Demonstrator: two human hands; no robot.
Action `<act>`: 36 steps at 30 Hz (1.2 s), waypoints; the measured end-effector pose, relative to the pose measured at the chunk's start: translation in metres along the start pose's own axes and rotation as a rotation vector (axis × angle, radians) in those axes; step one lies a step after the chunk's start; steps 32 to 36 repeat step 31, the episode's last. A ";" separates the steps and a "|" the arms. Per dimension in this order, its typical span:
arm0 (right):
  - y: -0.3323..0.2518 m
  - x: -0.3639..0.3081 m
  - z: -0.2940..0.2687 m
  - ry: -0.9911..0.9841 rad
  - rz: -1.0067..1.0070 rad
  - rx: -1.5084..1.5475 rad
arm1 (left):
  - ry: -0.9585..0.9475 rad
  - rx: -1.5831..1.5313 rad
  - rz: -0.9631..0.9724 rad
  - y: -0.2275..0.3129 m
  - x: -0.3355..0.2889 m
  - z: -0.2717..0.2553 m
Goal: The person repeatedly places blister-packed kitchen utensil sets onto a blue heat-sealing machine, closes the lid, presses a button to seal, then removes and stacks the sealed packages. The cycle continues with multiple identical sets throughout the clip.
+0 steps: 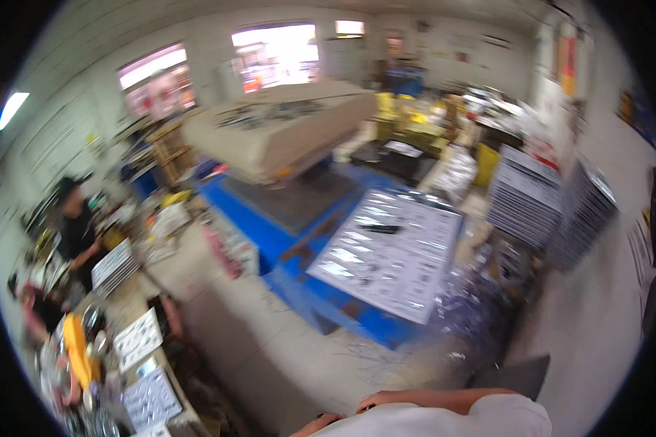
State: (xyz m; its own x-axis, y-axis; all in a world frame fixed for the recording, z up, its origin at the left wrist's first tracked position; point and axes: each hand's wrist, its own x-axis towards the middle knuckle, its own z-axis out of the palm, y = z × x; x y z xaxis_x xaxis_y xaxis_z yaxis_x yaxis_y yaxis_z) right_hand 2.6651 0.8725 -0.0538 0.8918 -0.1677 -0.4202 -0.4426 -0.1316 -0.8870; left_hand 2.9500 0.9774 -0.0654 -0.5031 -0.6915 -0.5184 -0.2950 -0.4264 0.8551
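At the lower edge my right hand is held close in front of my white shirt, its forearm lying across from the right. My left hand shows only in part beside it, low in the picture. A small dark patch lies between the hands, too blurred to name. The fingers of both hands are mostly hidden or smeared. Beyond them stands a blue machine table bearing a light sheet with rows of shiny film-covered pieces. A small black object lies on that sheet.
A large beige press head hangs over the blue table. Stacked panels stand at the right, with crumpled clear film below. At the left, a person in dark clothes stands by a cluttered workbench.
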 end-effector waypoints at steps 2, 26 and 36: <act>0.022 -0.068 0.008 0.156 0.048 0.033 | -0.097 0.062 -0.015 0.021 0.049 0.038; 0.066 -0.447 0.056 1.546 0.119 1.267 | 0.262 0.116 0.034 0.200 0.178 0.237; 0.025 -0.471 0.022 1.699 -0.150 1.465 | 0.220 0.534 -0.359 0.112 0.124 0.188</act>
